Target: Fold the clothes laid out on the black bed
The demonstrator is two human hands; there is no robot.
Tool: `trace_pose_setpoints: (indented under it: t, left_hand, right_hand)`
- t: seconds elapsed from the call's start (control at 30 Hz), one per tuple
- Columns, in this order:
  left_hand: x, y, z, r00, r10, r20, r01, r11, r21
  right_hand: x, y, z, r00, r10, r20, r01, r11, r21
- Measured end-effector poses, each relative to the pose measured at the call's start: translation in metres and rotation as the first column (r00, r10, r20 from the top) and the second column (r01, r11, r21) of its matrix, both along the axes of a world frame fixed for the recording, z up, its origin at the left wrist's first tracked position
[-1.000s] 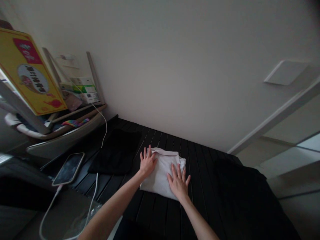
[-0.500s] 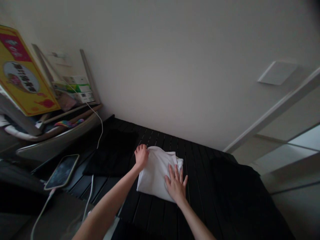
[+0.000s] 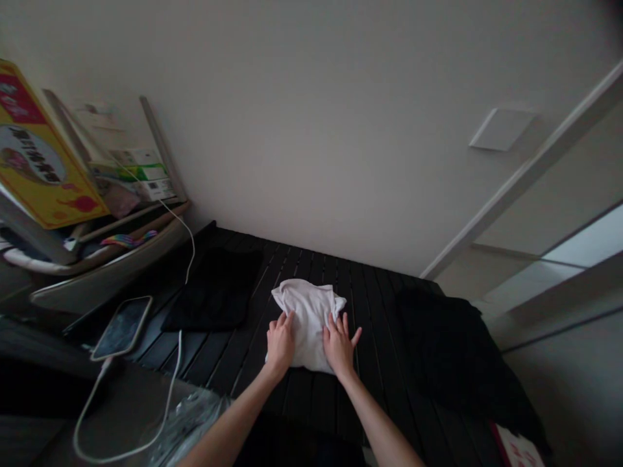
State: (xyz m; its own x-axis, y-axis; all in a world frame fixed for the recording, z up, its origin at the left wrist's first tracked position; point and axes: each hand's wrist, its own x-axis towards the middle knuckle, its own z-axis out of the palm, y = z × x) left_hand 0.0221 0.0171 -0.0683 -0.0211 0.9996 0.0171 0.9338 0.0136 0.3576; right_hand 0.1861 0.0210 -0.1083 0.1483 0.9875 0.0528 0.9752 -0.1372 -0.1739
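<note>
Left hand (image 3: 280,345) slid back beside right hand (image 3: 341,345); both open, flat on white shirt (image 3: 309,311).

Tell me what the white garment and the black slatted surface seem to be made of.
The white garment looks like soft, matte cotton knit, judging by its loose creases, though the exact fibre is unclear. The black slatted surface looks like plastic or painted wood, with a dull finish and even slats; the dim light leaves that open.

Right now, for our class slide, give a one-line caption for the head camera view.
Left hand and right hand rest on a crumpled white shirt on a black slatted surface.
</note>
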Motion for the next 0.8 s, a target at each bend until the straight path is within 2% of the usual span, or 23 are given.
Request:
trace_pose_setpoints:
  t: [0.17, 0.27, 0.33, 0.47, 0.63, 0.73, 0.8]
  left_hand:
    - [0.017, -0.013, 0.006, 0.999, -0.052, 0.004, 0.052, 0.999, 0.003]
    - [0.045, -0.021, 0.019, 0.991, -0.135, 0.027, 0.135, 0.991, 0.000]
    - [0.073, -0.026, 0.032, 0.973, -0.216, 0.085, 0.215, 0.976, 0.020]
    - [0.143, -0.030, 0.062, 0.897, -0.374, 0.237, 0.350, 0.927, 0.135]
    - [0.234, -0.025, 0.089, 0.756, -0.554, 0.350, 0.502, 0.833, 0.235]
    - [0.276, -0.023, 0.094, 0.668, -0.658, 0.348, 0.612, 0.751, 0.248]
    - [0.292, -0.026, 0.093, 0.662, -0.693, 0.286, 0.653, 0.720, 0.234]
  right_hand:
    - [0.022, -0.021, 0.002, 0.997, 0.008, -0.075, -0.004, 0.999, 0.048]
    - [0.046, -0.027, 0.018, 0.999, 0.023, -0.049, -0.018, 0.996, 0.093]
    - [0.066, -0.030, 0.036, 0.999, 0.028, 0.019, -0.031, 0.988, 0.151]
    - [0.116, -0.036, 0.083, 0.978, -0.033, 0.204, -0.024, 0.961, 0.274]
    - [0.192, -0.046, 0.136, 0.892, -0.229, 0.391, 0.050, 0.908, 0.416]
    - [0.238, -0.047, 0.148, 0.838, -0.345, 0.424, 0.095, 0.856, 0.508]
    - [0.264, -0.046, 0.145, 0.830, -0.402, 0.386, 0.137, 0.818, 0.558]
